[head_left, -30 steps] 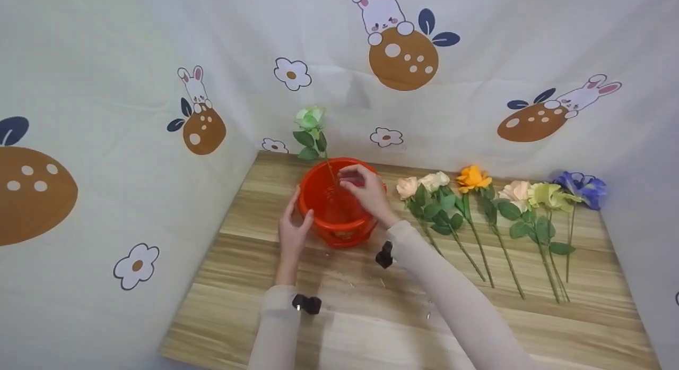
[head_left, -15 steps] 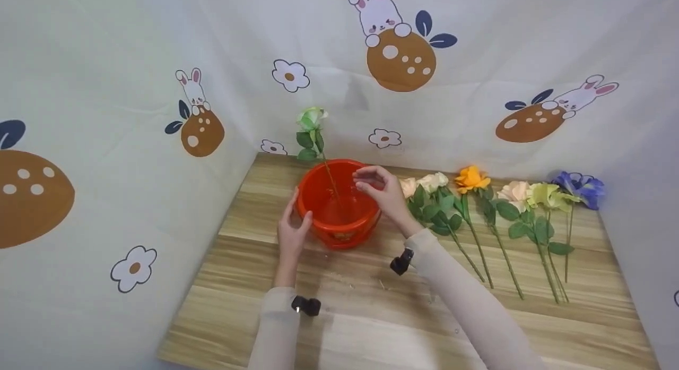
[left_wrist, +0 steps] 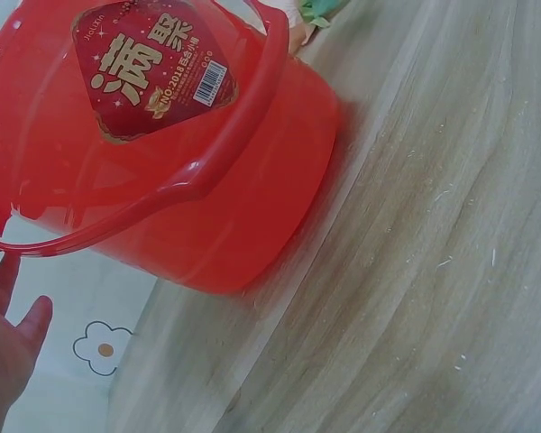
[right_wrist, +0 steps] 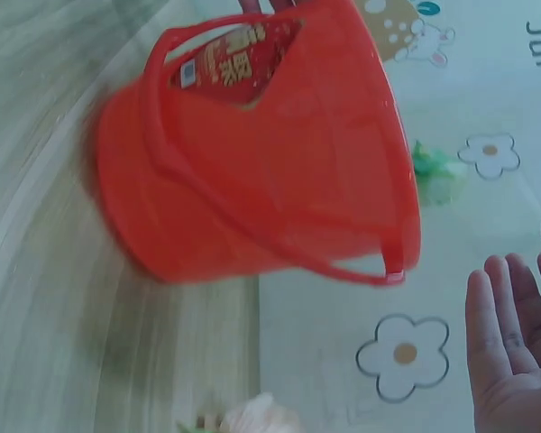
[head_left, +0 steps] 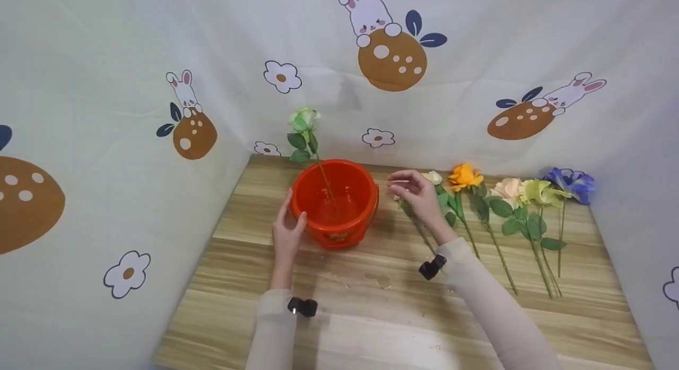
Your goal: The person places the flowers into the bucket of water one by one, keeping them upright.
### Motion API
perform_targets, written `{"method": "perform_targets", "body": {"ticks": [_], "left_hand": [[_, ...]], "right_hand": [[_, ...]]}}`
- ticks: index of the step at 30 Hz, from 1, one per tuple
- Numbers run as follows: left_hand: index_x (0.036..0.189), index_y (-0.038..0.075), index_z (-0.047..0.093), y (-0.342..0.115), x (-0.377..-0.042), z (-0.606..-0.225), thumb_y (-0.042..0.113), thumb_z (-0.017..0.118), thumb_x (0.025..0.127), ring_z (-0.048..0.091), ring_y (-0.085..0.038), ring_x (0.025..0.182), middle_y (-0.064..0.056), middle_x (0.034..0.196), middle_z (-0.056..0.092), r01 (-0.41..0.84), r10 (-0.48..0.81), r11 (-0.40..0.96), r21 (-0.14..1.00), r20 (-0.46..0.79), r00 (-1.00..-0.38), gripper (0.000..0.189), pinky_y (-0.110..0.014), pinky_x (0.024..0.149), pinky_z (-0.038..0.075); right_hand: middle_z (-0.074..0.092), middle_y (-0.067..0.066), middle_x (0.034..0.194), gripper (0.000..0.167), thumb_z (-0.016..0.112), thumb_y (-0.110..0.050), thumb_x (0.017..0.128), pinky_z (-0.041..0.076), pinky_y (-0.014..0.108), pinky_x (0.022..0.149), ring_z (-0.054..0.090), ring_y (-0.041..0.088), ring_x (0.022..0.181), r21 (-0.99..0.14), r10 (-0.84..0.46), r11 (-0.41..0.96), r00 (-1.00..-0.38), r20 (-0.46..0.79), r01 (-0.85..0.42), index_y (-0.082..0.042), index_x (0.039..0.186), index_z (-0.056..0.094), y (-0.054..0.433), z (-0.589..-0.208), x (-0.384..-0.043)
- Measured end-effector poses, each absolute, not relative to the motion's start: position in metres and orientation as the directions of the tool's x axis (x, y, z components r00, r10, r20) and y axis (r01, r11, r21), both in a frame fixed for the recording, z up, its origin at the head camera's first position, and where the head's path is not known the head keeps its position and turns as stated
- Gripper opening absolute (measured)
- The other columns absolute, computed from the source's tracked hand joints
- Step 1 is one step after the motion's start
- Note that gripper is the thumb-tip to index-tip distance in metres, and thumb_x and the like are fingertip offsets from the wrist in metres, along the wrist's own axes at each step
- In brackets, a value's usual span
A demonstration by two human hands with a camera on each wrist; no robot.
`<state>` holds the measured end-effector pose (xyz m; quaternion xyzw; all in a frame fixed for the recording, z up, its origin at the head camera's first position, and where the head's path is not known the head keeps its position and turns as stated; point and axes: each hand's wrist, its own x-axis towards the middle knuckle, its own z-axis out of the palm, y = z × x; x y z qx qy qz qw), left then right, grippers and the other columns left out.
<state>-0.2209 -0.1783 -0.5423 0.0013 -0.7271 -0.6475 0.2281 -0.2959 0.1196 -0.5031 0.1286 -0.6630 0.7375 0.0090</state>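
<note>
Peach flower point(right_wrist: 263, 418) lies on the worktop point(head_left: 360, 317) at the left end of a spread of loose flowers, and seems to be the one closest to the right hand point(head_left: 421, 200). In the head view that hand covers most of its bloom — little more than the stem shows, running toward the person and slightly to the right. Its long axis is therefore roughly back to front, bloom toward the patterned wall cloth point(head_left: 461, 99), with the stem passing down near the right wrist. The right wrist view shows the fingers apart from the bloom and seemingly raised, so I judge the flower to be below this hand rather than beside it. The fingers are loosely bent, thumb apart, holding nothing.

Left of the right hand, with a gap between, stands the red bucket point(head_left: 339, 229). A pale green rose point(head_left: 303, 120) leans in it, bloom beyond the back left rim. The left hand point(head_left: 288, 237) rests at the bucket's left side, fingers fairly straight and thumb spread — touching rather than gripping, as far as can be judged — and well apart from the loose flowers. Next along to the right come the white flower point(head_left: 433, 177) and orange flower point(head_left: 466, 176).
</note>
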Motion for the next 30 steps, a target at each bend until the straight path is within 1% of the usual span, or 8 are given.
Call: {"method": "perform_targets", "body": {"ticks": [4,10,14,17,22,25,28,30], "left_hand": [[0.142,-0.011,0.046,-0.179,-0.222,-0.545,-0.005,0.065,0.090,0.033,-0.040,0.146,-0.027,0.152,0.041,0.317,-0.290,0.146,0.937,0.347,-0.892,0.056,-0.010,0.115,0.028],[0.143,-0.009,0.045,-0.180,-0.223,-0.548,-0.003,0.065,0.091,0.032,-0.036,0.147,-0.026,0.153,0.041,0.307,-0.291,0.109,0.946,0.325,-0.900,0.056,-0.008,0.113,0.031],[0.144,-0.008,0.045,-0.180,-0.224,-0.548,-0.001,0.065,0.091,0.032,-0.035,0.148,-0.023,0.154,0.041,0.297,-0.288,0.113,0.948,0.317,-0.904,0.057,-0.007,0.113,0.030],[0.145,-0.006,0.046,-0.181,-0.226,-0.551,-0.002,0.065,0.091,0.033,-0.033,0.148,-0.022,0.154,0.042,0.300,-0.287,0.120,0.946,0.322,-0.902,0.057,-0.008,0.114,0.030],[0.145,-0.005,0.046,-0.182,-0.230,-0.560,-0.007,0.062,0.091,0.034,-0.032,0.148,-0.021,0.155,0.042,0.324,-0.288,0.094,0.941,0.338,-0.896,0.057,-0.010,0.115,0.030],[0.144,-0.009,0.045,-0.180,-0.226,-0.551,-0.005,0.064,0.091,0.033,-0.035,0.147,-0.023,0.154,0.041,0.317,-0.281,0.111,0.942,0.336,-0.899,0.056,-0.009,0.115,0.030],[0.143,-0.009,0.045,-0.179,-0.223,-0.545,-0.001,0.065,0.091,0.034,-0.036,0.147,-0.025,0.153,0.041,0.308,-0.277,0.146,0.940,0.338,-0.899,0.056,-0.008,0.115,0.028],[0.144,-0.009,0.045,-0.179,-0.221,-0.544,-0.001,0.065,0.092,0.034,-0.035,0.146,-0.025,0.153,0.041,0.301,-0.277,0.153,0.941,0.333,-0.901,0.056,-0.009,0.115,0.029]], "right_hand": [[0.069,0.022,0.115,0.029,0.067,0.001,0.091,0.061,0.024,0.080,0.071,0.009,0.094,-0.981,-0.138,-0.080,-0.973,0.188,-0.178,0.012,0.117,0.061,0.140,-0.513,-0.296],[0.072,0.021,0.108,0.029,0.065,0.007,0.091,0.061,0.024,0.078,0.071,0.007,0.090,-0.982,-0.129,-0.100,-0.976,0.175,-0.163,0.018,0.117,0.059,0.163,-0.534,-0.294],[0.073,0.014,0.107,0.030,0.064,0.006,0.092,0.060,0.020,0.079,0.071,0.006,0.091,-0.990,-0.122,-0.087,-0.985,0.119,-0.109,0.018,0.118,0.057,0.177,-0.548,-0.291],[0.073,0.012,0.108,0.032,0.063,0.004,0.093,0.061,0.026,0.084,0.071,0.006,0.091,-0.996,-0.127,-0.058,-0.989,0.070,-0.063,0.017,0.121,0.057,0.185,-0.557,-0.288],[0.070,0.024,0.116,0.035,0.066,0.000,0.093,0.061,0.032,0.087,0.071,0.006,0.092,-1.000,-0.153,-0.020,-0.988,0.009,-0.006,0.015,0.123,0.057,0.194,-0.573,-0.284],[0.071,0.021,0.114,0.036,0.067,-0.001,0.092,0.061,0.028,0.086,0.071,0.006,0.092,-1.000,-0.168,-0.014,-0.985,-0.025,0.028,0.016,0.123,0.056,0.199,-0.584,-0.283],[0.074,0.007,0.107,0.038,0.067,-0.002,0.092,0.060,0.024,0.085,0.071,0.010,0.094,-0.998,-0.182,0.007,-0.982,-0.059,0.058,0.016,0.123,0.056,0.204,-0.594,-0.281],[0.074,0.004,0.106,0.039,0.068,-0.003,0.092,0.059,0.021,0.083,0.072,0.011,0.095,-0.997,-0.182,0.035,-0.980,-0.080,0.075,0.016,0.124,0.057,0.207,-0.600,-0.280]]}}
